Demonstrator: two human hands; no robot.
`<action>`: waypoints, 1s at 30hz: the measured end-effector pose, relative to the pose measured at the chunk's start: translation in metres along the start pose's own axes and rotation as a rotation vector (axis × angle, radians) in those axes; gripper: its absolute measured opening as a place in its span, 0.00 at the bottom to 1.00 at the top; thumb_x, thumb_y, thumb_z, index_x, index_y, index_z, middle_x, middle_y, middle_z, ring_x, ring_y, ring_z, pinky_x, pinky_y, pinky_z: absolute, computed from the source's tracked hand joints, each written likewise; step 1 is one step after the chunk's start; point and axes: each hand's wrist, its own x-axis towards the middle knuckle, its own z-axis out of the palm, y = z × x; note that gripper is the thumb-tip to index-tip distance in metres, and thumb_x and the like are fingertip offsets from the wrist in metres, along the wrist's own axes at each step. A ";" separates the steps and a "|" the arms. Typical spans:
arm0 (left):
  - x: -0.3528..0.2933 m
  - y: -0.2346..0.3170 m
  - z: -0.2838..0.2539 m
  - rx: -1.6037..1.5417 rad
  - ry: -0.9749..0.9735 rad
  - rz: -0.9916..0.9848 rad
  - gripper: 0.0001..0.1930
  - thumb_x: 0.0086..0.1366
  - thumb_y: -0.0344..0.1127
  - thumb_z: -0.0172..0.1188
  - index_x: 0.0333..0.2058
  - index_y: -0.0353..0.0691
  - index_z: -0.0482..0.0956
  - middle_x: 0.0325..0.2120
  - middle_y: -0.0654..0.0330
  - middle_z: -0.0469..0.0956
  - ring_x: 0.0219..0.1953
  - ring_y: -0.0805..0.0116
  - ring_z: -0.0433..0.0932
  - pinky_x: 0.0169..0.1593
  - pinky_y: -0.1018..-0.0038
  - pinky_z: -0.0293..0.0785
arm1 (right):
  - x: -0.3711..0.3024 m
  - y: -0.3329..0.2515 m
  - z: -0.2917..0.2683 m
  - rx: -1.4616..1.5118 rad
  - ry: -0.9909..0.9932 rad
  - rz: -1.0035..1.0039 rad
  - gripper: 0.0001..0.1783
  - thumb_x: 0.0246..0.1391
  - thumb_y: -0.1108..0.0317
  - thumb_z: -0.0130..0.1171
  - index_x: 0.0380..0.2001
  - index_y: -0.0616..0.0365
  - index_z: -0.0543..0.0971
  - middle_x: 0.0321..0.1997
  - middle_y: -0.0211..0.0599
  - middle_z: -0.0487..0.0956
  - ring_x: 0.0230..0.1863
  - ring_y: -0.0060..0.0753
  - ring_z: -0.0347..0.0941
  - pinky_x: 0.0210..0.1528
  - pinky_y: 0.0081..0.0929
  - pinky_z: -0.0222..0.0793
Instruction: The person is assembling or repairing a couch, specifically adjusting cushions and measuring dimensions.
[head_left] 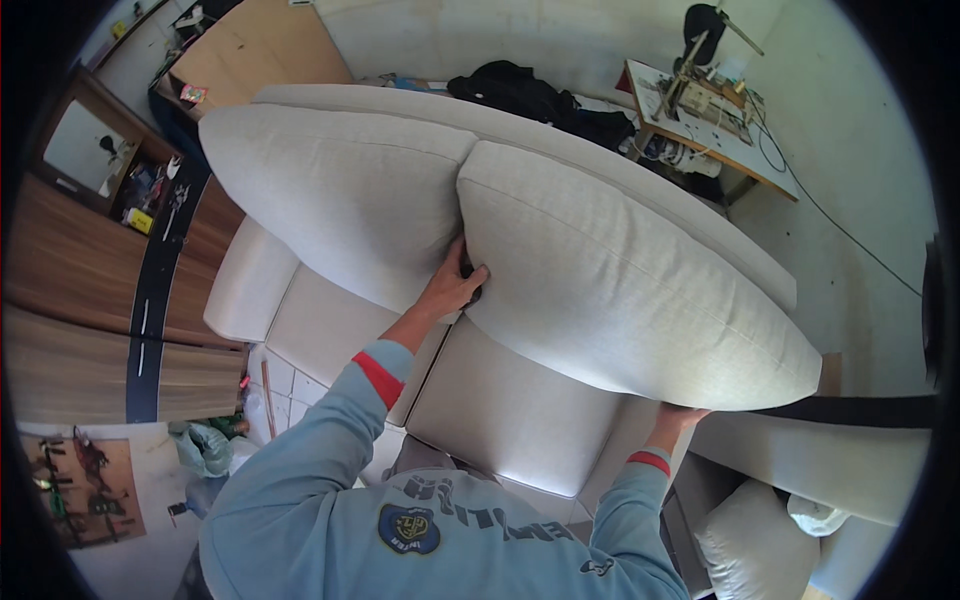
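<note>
A light grey sofa (330,312) stands before me with two plump back cushions. My left hand (455,285) reaches into the gap between them and grips the inner edge of the right back cushion (610,265), thumb toward its front. Something dark shows beside that hand, too small to make out. At the same cushion's lower right end, my right hand (682,414) holds it from beneath, its fingers mostly hidden. The left back cushion (335,185) leans against the backrest. Below lie two seat cushions, the right one (510,405) partly covered by the held cushion.
Behind the sofa are dark cloths (530,95) and a sewing machine (710,105) on a table (770,165). A wooden wardrobe (80,270) stands at left. At lower right, a loose cushion (755,540) rests by another upholstered piece (830,460). A tool board (85,490) hangs lower left.
</note>
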 end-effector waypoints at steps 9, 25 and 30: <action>-0.042 0.058 -0.015 -0.054 -0.064 -0.254 0.37 0.65 0.57 0.56 0.63 0.38 0.61 0.56 0.45 0.72 0.58 0.53 0.71 0.61 0.66 0.64 | -0.056 -0.029 0.082 -0.197 -0.058 0.037 0.50 0.57 0.26 0.29 0.68 0.54 0.58 0.69 0.44 0.63 0.68 0.51 0.61 0.68 0.48 0.60; -0.024 0.044 0.006 -0.243 -0.060 -0.171 0.37 0.64 0.51 0.60 0.64 0.34 0.61 0.58 0.47 0.70 0.61 0.58 0.67 0.64 0.69 0.60 | -0.054 -0.003 0.038 -0.052 -0.058 0.034 0.42 0.59 0.34 0.35 0.66 0.52 0.63 0.68 0.42 0.65 0.66 0.51 0.62 0.66 0.53 0.61; -0.001 -0.003 -0.008 -0.301 0.122 -0.291 0.37 0.70 0.54 0.52 0.66 0.31 0.56 0.60 0.51 0.67 0.61 0.61 0.65 0.64 0.72 0.59 | -0.039 0.034 0.050 -0.014 0.028 -0.009 0.40 0.61 0.37 0.36 0.64 0.56 0.65 0.65 0.44 0.69 0.63 0.49 0.66 0.63 0.51 0.65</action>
